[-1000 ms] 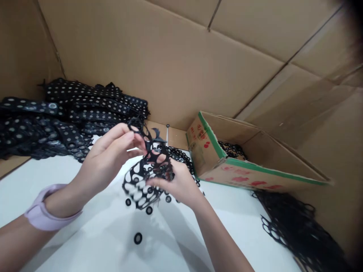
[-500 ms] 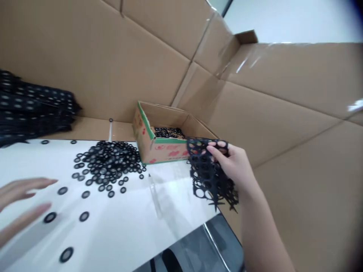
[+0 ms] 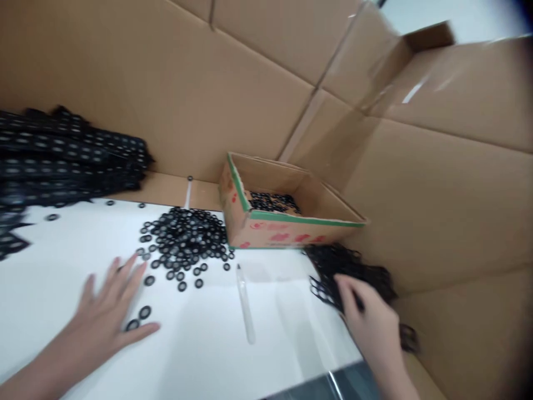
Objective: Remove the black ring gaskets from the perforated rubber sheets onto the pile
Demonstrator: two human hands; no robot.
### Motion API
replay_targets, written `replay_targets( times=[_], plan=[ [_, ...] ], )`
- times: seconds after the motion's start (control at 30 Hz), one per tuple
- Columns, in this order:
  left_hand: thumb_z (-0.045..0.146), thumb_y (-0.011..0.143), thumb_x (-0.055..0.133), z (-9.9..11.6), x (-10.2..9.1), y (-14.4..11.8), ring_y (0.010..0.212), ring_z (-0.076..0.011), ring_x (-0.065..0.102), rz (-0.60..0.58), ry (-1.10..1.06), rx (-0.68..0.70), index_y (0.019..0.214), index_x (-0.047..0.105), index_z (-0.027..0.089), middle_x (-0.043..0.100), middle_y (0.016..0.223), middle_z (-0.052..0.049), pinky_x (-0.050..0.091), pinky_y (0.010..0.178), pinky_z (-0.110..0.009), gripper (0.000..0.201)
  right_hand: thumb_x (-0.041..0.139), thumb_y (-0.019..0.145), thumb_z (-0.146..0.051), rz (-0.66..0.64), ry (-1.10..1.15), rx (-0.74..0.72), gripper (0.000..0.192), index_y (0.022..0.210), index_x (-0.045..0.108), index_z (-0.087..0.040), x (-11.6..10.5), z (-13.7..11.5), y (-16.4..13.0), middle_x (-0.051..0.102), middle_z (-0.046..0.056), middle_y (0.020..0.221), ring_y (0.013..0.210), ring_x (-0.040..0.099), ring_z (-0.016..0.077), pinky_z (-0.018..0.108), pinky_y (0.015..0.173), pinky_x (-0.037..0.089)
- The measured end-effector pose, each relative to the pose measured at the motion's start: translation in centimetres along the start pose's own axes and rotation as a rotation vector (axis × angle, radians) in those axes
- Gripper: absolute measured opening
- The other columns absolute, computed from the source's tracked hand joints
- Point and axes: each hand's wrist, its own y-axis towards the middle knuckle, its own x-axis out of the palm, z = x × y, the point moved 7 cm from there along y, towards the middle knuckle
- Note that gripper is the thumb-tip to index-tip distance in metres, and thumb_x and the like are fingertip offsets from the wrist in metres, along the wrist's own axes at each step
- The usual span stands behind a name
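My left hand [image 3: 106, 314] lies over the white tabletop with its fingers spread, palm down. Small black rings [image 3: 145, 312] show beside its thumb and fingertips. A heap of similar rings [image 3: 185, 239] sits just beyond the fingers. At the right table edge, my right hand [image 3: 368, 311] is blurred, its fingers curled in a pinch at a black perforated sheet [image 3: 322, 291]. That sheet, full of round holes, overlaps a dark pile of similar scrap [image 3: 353, 266], so where one ends is hard to see.
An open cardboard box [image 3: 297, 230] with green edges holds more black pieces. A pen-like clear stick [image 3: 245, 305] rests on the white table [image 3: 200, 355]. Stacked black strips with pale dots [image 3: 70, 155] stand at the left. Cardboard walls [image 3: 166, 89] surround the back and right.
My right hand has carried the perforated sheet down to the dark pile at the table's right edge. My left hand has moved right and spread over the loose rings. The view has shifted left.
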Motion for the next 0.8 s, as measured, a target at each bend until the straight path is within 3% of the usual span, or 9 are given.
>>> replay_targets(
  times=[0.03,0.07,0.1,0.17,0.3,0.43,0.57,0.7,0.8],
  plan=[
    [0.056,0.087,0.057,0.6,0.1,1.0,0.149,-0.0481,0.015,-0.019,0.012,0.015,0.160,0.013,0.021,0.029,0.162,-0.024,0.016,0.112,-0.072,0.092,0.049,0.094,-0.045,-0.039,0.093,-0.156,0.034,0.096,0.073,-0.021,2.0,-3.3,-2.1,0.077,0.014,0.105,0.101,0.072,0.0319,0.048,0.094,0.057],
    [0.064,0.083,0.058,0.9,0.3,2.1,0.148,-0.0498,0.017,-0.035,0.025,0.013,0.159,0.019,0.019,0.030,0.161,-0.025,0.019,0.111,-0.073,0.097,0.052,0.094,-0.039,-0.040,0.219,-0.450,0.028,0.102,0.072,-0.021,3.5,-7.8,-4.7,0.077,0.014,0.105,0.100,0.073,0.0312,0.047,0.089,0.060],
    [0.069,0.081,0.059,1.2,0.5,3.3,0.148,-0.0507,0.018,-0.043,0.037,0.000,0.158,0.023,0.016,0.030,0.161,-0.026,0.019,0.111,-0.073,0.100,0.053,0.095,-0.030,-0.121,0.288,-0.666,0.027,0.115,0.068,-0.023,5.2,-11.6,-7.3,0.074,0.013,0.118,0.112,0.069,0.0306,0.046,0.093,0.060],
    [0.071,0.081,0.058,1.8,1.0,5.7,0.149,-0.0479,0.016,-0.047,0.044,-0.012,0.156,0.028,0.013,0.027,0.162,-0.025,0.020,0.113,-0.069,0.100,0.055,0.093,-0.020,-0.241,0.359,-0.902,0.039,0.132,0.057,-0.020,8.1,-17.6,-11.4,0.066,0.015,0.133,0.129,0.058,0.0312,0.047,0.099,0.057],
    [0.064,0.084,0.063,2.7,1.3,9.7,0.149,-0.0477,0.015,0.013,0.034,-0.030,0.153,0.032,0.009,0.025,0.163,-0.026,0.021,0.114,-0.070,0.093,0.052,0.095,-0.024,-0.305,0.335,-0.775,0.061,0.151,0.032,-0.008,12.7,-23.4,-11.8,0.041,0.024,0.154,0.146,0.031,0.0401,0.061,0.107,0.046],
    [0.033,0.096,0.064,2.1,1.0,12.2,0.126,-0.0341,0.055,0.069,0.022,-0.018,0.137,0.053,0.021,0.051,0.146,-0.012,0.045,0.102,-0.059,0.045,0.053,0.094,-0.053,-0.341,0.301,-0.517,0.082,0.154,0.025,-0.004,17.1,-24.5,-7.6,0.028,0.028,0.159,0.149,0.022,0.0423,0.066,0.113,0.031],
    [0.030,0.096,0.064,0.8,0.3,13.5,0.109,-0.0282,0.065,0.088,0.012,0.046,0.129,0.058,0.018,0.061,0.132,-0.011,0.056,0.090,-0.050,0.035,0.039,0.099,-0.055,-0.319,0.325,-0.456,0.077,0.154,0.023,-0.003,20.1,-26.2,-4.3,0.026,0.030,0.159,0.149,0.018,0.0425,0.071,0.114,0.018],
    [0.029,0.097,0.064,0.1,-1.1,13.8,0.107,-0.0273,0.066,0.125,0.014,0.114,0.128,0.059,0.018,0.062,0.131,-0.010,0.056,0.088,-0.048,0.034,0.039,0.100,-0.049,-0.322,0.365,-0.465,0.066,0.151,0.032,-0.009,21.2,-27.7,-3.1,0.032,0.026,0.158,0.149,0.020,0.0412,0.071,0.114,0.018],
    [0.030,0.097,0.063,-2.1,-3.0,14.6,0.107,-0.0268,0.066,0.200,0.041,0.083,0.128,0.059,0.019,0.062,0.131,-0.010,0.057,0.088,-0.048,0.032,0.041,0.099,-0.044,-0.328,0.406,-0.513,0.059,0.150,0.034,-0.015,19.7,-27.8,-3.0,0.033,0.021,0.159,0.149,0.023,0.0396,0.071,0.113,0.023]
  ],
)
